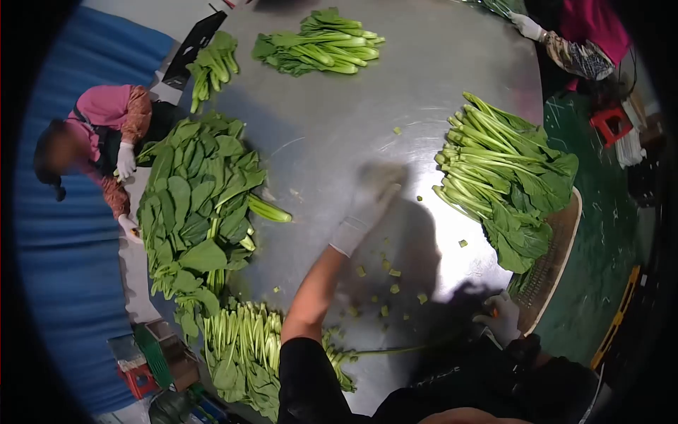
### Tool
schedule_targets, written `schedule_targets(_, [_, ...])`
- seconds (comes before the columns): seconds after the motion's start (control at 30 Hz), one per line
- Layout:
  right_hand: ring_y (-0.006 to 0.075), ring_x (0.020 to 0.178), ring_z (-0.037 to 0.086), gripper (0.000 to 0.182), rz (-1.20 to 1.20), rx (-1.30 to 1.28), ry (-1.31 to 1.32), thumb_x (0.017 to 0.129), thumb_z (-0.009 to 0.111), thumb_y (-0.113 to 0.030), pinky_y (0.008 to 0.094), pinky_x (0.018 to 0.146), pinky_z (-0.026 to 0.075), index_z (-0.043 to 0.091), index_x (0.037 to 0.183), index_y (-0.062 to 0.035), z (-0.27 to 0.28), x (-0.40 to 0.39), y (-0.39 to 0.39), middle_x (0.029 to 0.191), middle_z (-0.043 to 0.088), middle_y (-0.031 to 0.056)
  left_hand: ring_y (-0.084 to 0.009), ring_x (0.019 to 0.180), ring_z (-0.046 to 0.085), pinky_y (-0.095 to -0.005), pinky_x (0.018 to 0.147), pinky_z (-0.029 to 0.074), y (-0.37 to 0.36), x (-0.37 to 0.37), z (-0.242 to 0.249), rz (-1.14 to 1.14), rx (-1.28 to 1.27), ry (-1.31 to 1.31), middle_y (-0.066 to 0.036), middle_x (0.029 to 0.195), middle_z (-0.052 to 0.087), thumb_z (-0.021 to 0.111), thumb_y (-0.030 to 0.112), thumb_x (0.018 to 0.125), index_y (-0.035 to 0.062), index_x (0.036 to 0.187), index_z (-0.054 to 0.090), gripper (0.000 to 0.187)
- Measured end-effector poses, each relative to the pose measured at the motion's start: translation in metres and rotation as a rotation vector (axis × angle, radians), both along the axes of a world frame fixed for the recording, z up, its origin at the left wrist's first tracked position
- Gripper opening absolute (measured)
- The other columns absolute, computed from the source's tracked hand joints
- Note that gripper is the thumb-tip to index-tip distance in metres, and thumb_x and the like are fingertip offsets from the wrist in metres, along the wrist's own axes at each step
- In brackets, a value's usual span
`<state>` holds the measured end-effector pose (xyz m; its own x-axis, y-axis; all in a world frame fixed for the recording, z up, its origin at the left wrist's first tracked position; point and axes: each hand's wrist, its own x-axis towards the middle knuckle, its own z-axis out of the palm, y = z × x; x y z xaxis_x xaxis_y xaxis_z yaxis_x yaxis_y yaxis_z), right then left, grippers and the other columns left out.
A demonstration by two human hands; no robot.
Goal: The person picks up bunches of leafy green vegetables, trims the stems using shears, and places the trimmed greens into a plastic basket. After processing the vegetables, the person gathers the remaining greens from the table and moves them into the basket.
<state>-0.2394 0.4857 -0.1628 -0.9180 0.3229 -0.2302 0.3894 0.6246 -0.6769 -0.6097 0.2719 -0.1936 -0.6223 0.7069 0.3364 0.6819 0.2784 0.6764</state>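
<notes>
My left hand [374,194], in a white glove, reaches out over the middle of the metal table. It is smeared by motion, so its fingers and anything in them cannot be made out. Close to my body at the lower right, my gloved right hand [500,319] is closed around something small with an orange part; its kind is hidden. Small cut green stem pieces [394,273] lie scattered between my hands. A pile of leafy greens [519,166] with pale stems rests right of my left hand. Beside my left arm lies a row of greens [244,339], stems lined up.
A large heap of leafy greens [198,191] covers the table's left side. Further bunches [321,46] lie at the far edge. A co-worker [106,134] stands at the left; another person's gloved hand [526,27] is at upper right. A woven basket [558,247] sits at the right edge.
</notes>
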Motion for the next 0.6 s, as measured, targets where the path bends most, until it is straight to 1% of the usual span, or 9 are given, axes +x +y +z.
schedule_targets(0.03, [0.0246, 0.064, 0.055, 0.041, 0.010, 0.001, -0.013, 0.054, 0.084, -0.022, 0.0340, 0.057, 0.045, 0.058, 0.080, -0.0065, 0.002, -0.001, 0.000, 0.074, 0.053, 0.0075, -0.0285, 0.119, 0.048, -0.0388, 0.104, 0.033, 0.010, -0.002, 0.005, -0.008, 0.007, -0.013, -0.014, 0.119, 0.058, 0.060, 0.017, 0.086, 0.0043, 0.109, 0.063, 0.026])
schedule_targets(0.1, [0.0237, 0.062, 0.054, 0.039, 0.043, 0.033, -0.016, 0.054, 0.084, -0.022, 0.0345, 0.054, 0.044, 0.058, 0.079, -0.0078, 0.004, -0.003, 0.001, 0.072, 0.051, 0.0068, -0.0280, 0.112, 0.053, -0.0393, 0.099, 0.037, 0.032, -0.020, 0.010, 0.098, 0.200, -0.285, -0.012, 0.110, 0.063, 0.064, 0.012, 0.082, 0.0032, 0.101, 0.065, 0.021])
schedule_targets(0.17, [0.0234, 0.061, 0.053, 0.039, 0.027, 0.023, -0.001, 0.054, 0.084, -0.022, 0.0342, 0.054, 0.044, 0.058, 0.079, -0.0081, 0.003, -0.004, 0.000, 0.072, 0.051, 0.0067, -0.0302, 0.112, 0.053, -0.0404, 0.097, 0.039, 0.051, -0.065, 0.015, 0.265, 0.173, 0.102, -0.015, 0.111, 0.063, 0.063, 0.013, 0.080, 0.0032, 0.101, 0.066, 0.023])
schedule_targets(0.23, [0.0229, 0.059, 0.052, 0.037, 0.027, 0.007, -0.004, 0.057, 0.084, -0.023, 0.0328, 0.053, 0.043, 0.058, 0.080, -0.0083, 0.005, -0.003, 0.000, 0.073, 0.051, 0.0067, -0.0323, 0.119, 0.048, -0.0395, 0.101, 0.037, 0.068, -0.085, -0.001, 0.280, 0.089, 0.122, -0.017, 0.125, 0.055, 0.061, 0.016, 0.080, 0.0076, 0.113, 0.063, 0.034])
schedule_targets(0.27, [0.0229, 0.059, 0.052, 0.037, 0.013, 0.007, -0.026, 0.057, 0.084, -0.023, 0.0328, 0.053, 0.043, 0.058, 0.080, -0.0083, 0.010, -0.004, 0.000, 0.073, 0.051, 0.0067, -0.0323, 0.119, 0.048, -0.0395, 0.101, 0.037, 0.072, -0.075, -0.007, 0.267, 0.087, 0.100, -0.017, 0.125, 0.055, 0.061, 0.016, 0.080, 0.0076, 0.113, 0.063, 0.034])
schedule_targets(0.33, [0.0231, 0.059, 0.052, 0.037, 0.028, -0.012, -0.061, 0.058, 0.083, -0.023, 0.0325, 0.054, 0.043, 0.058, 0.080, -0.0078, 0.017, -0.010, 0.001, 0.073, 0.050, 0.0069, -0.0327, 0.123, 0.044, -0.0402, 0.104, 0.034, 0.077, -0.056, -0.010, 0.018, -0.130, 0.252, -0.015, 0.130, 0.051, 0.061, 0.017, 0.081, 0.0091, 0.115, 0.061, 0.036])
schedule_targets(0.37, [0.0238, 0.059, 0.052, 0.037, 0.004, -0.056, -0.067, 0.058, 0.083, -0.023, 0.0335, 0.054, 0.044, 0.058, 0.080, -0.0074, 0.013, -0.007, 0.001, 0.073, 0.050, 0.0071, -0.0327, 0.127, 0.039, -0.0412, 0.106, 0.032, 0.073, -0.044, -0.023, -0.065, -0.104, 0.206, -0.014, 0.135, 0.046, 0.059, 0.018, 0.082, 0.0097, 0.121, 0.058, 0.040])
schedule_targets(0.43, [0.0243, 0.060, 0.052, 0.037, -0.011, -0.083, -0.071, 0.058, 0.083, -0.023, 0.0340, 0.055, 0.044, 0.058, 0.080, -0.0074, 0.008, -0.002, 0.000, 0.074, 0.051, 0.0073, -0.0321, 0.130, 0.036, -0.0409, 0.107, 0.030, 0.057, 0.005, -0.005, -0.107, -0.285, 0.063, -0.014, 0.138, 0.042, 0.058, 0.017, 0.082, 0.0070, 0.127, 0.051, 0.047])
schedule_targets(0.6, [0.0266, 0.064, 0.056, 0.036, -0.022, -0.135, 0.014, 0.058, 0.082, -0.022, 0.0349, 0.058, 0.046, 0.058, 0.080, -0.0076, -0.003, 0.006, 0.003, 0.076, 0.052, 0.0081, -0.0330, 0.129, 0.037, -0.0403, 0.107, 0.030, 0.027, 0.138, 0.013, -0.030, -0.224, -0.057, -0.018, 0.138, 0.041, 0.059, 0.016, 0.083, -0.0013, 0.130, 0.045, 0.052])
